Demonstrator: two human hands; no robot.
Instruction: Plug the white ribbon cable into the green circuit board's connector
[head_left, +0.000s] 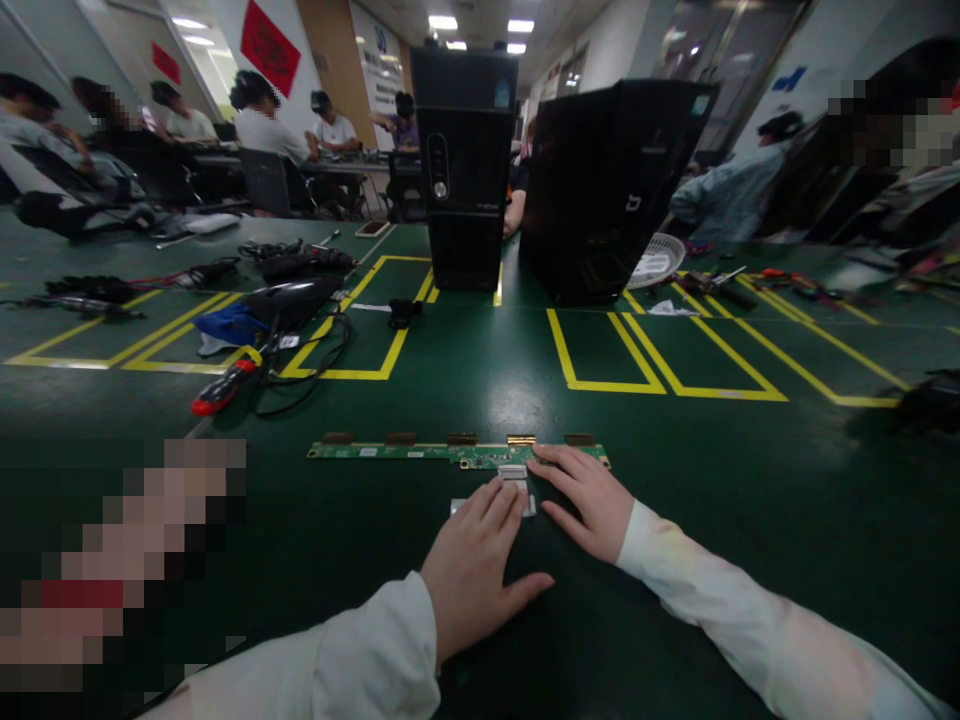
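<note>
A long, narrow green circuit board [382, 452] lies flat across the green table in front of me, with several brownish tabs along its far edge. My left hand [480, 560] rests just below the board's middle, its thumb spread out to the right. Its fingertips lie on a flat white ribbon cable [513, 474] at the board's near edge, and partly cover a small pale piece beneath them. My right hand [585, 495] reaches in from the right, fingers outstretched. Its fingertips touch the right part of the board. Neither hand is wrapped around anything.
Two black computer towers [469, 180] stand at the back. On the left lie a red-and-black screwdriver [223, 388], a blue bundle [232, 326] and black cables. Yellow tape [615, 386] outlines boxes on the table. A white basket [660, 258] and tools sit right; people sit beyond.
</note>
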